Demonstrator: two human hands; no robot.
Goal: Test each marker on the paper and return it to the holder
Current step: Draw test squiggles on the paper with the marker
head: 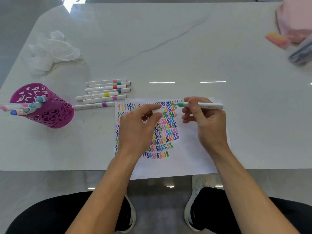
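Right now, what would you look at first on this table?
The paper at the front edge is covered in colourful squiggles, where the right hand holds a green marker and the left hand pinches its cap. At far left stands a purple holder, with loose markers lying between.

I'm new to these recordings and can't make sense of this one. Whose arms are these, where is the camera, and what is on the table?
No machine here: a person works bare-handed, and the single camera sits on their head, looking down. The right hand pinches a green marker, tip at the top edge of the paper; the left hand holds a white cap. Coloured squiggles cover much of the paper. Left of it on the table lie capped markers; a purple holder further left has several inside.
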